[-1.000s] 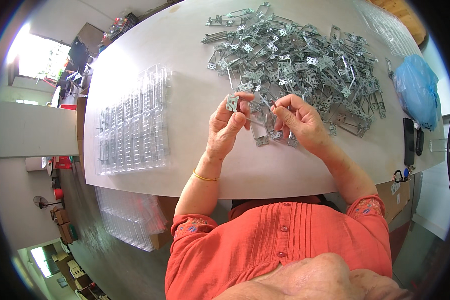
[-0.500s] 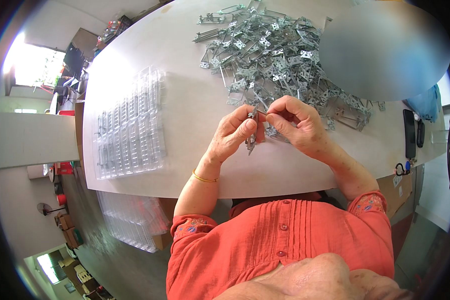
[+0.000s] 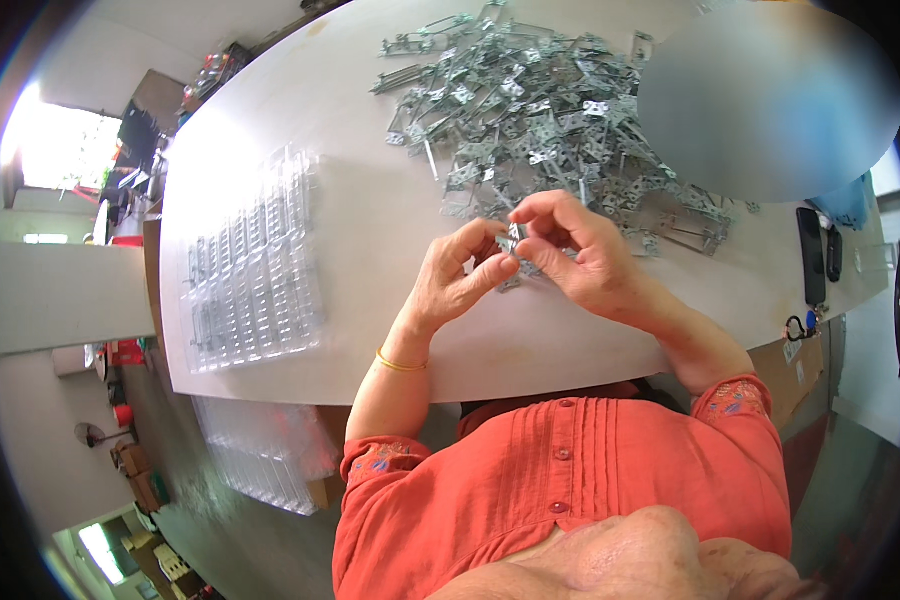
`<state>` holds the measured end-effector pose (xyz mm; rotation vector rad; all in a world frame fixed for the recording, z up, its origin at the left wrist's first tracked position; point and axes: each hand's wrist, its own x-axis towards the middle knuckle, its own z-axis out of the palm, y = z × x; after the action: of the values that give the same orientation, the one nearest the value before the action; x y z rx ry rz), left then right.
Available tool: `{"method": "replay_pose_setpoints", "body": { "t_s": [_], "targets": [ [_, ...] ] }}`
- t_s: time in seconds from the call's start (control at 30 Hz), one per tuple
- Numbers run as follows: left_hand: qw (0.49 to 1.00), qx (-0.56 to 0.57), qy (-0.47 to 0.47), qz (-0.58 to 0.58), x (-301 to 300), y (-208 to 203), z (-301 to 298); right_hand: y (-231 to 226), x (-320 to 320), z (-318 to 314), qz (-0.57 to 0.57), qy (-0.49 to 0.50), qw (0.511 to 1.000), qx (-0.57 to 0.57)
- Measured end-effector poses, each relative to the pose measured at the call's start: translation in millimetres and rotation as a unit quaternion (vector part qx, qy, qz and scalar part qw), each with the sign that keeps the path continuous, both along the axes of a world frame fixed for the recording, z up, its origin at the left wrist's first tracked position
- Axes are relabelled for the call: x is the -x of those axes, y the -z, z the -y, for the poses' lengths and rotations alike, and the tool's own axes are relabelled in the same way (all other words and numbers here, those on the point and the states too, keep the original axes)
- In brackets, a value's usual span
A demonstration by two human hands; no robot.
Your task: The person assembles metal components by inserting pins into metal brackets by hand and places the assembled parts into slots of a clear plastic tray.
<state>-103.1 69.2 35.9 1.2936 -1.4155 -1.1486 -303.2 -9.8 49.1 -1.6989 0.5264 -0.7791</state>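
Observation:
Above the table, near its front edge, my two hands meet over a small metal bracket (image 3: 515, 236) of silvery sheet metal. My left hand (image 3: 457, 278) pinches its left side between thumb and fingers. From the other side, my right hand (image 3: 588, 250) grips its upper part with thumb and forefinger. The fingers cover much of the bracket, so its full shape is hidden. Just beyond both hands spreads a large tangled heap of similar metal brackets (image 3: 535, 115), with plates and thin rods showing.
Clear plastic blister trays (image 3: 255, 265) lie on the white table (image 3: 390, 340) at the left. More clear trays (image 3: 260, 455) are stacked below its edge. At the right are a black phone-like object (image 3: 810, 255), a key ring (image 3: 796, 328) and a blue bag (image 3: 850, 205). The upper right is blurred.
The bracket has turned between my hands, and less of it hangs below my left fingers. My right fingertips have shifted left onto it. The whole view has shifted slightly.

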Motion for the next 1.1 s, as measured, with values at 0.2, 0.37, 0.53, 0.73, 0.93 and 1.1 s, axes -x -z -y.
{"method": "replay_pose_setpoints", "body": {
  "t_s": [0.2, 0.37, 0.53, 0.73, 0.93, 1.1],
  "targets": [
    [0.992, 0.095, -0.027, 0.083, 5, 8, 1, -1, -3, 3, 0.009, -0.053, 0.992, -0.113],
    [0.991, 0.097, -0.030, 0.082, 10, 8, 3, -2, 3, 7, -0.023, -0.028, 0.999, 0.022],
    [0.982, 0.124, 0.039, 0.138, 12, 11, 1, 3, -2, 2, 0.001, -0.018, 1.000, 0.012],
    [1.000, -0.006, 0.007, 0.008, 12, 0, -2, 1, -1, 10, 0.106, 0.059, 0.982, -0.144],
    [0.984, -0.030, -0.014, -0.173, 3, 1, -3, 2, 2, 5, -0.005, 0.019, 0.998, -0.067],
    [0.984, -0.028, -0.013, -0.178, 1, 1, -4, 0, -1, 5, -0.044, 0.002, 0.996, -0.075]
  ]
}}
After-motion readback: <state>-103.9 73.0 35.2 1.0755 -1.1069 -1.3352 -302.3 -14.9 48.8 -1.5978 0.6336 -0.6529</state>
